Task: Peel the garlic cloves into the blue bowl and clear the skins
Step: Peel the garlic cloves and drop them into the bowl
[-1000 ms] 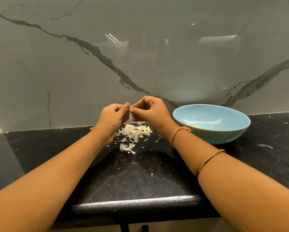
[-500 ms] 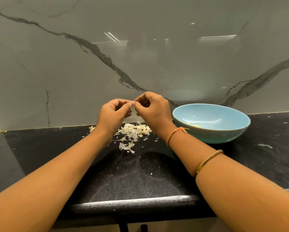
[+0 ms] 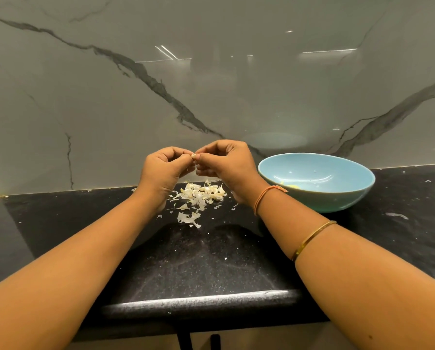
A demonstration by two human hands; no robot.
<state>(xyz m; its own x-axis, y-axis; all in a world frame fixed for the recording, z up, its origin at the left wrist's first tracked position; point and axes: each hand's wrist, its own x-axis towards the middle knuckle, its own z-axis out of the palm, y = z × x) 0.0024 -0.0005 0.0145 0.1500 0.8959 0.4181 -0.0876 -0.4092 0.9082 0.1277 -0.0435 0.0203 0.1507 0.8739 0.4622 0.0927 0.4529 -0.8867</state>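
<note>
Both hands peel one garlic clove above the skins.

The left hand (image 3: 164,170) and right hand (image 3: 226,160) pinch the small garlic clove (image 3: 193,155) between curled fingertips, above the heap of skins (image 3: 198,195) on the black counter (image 3: 211,261). The blue bowl (image 3: 337,198) stands near, to the right. The clove may slip from so small a grip and fall among the skins, or loose skin may drift into the bowl.

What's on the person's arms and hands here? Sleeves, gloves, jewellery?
No gloves or sleeves in view: both forearms are bare. The right hand has a thin orange thread band at its wrist, and a slim gold metal bangle further up that forearm. The left hand and arm wear nothing visible.
</note>
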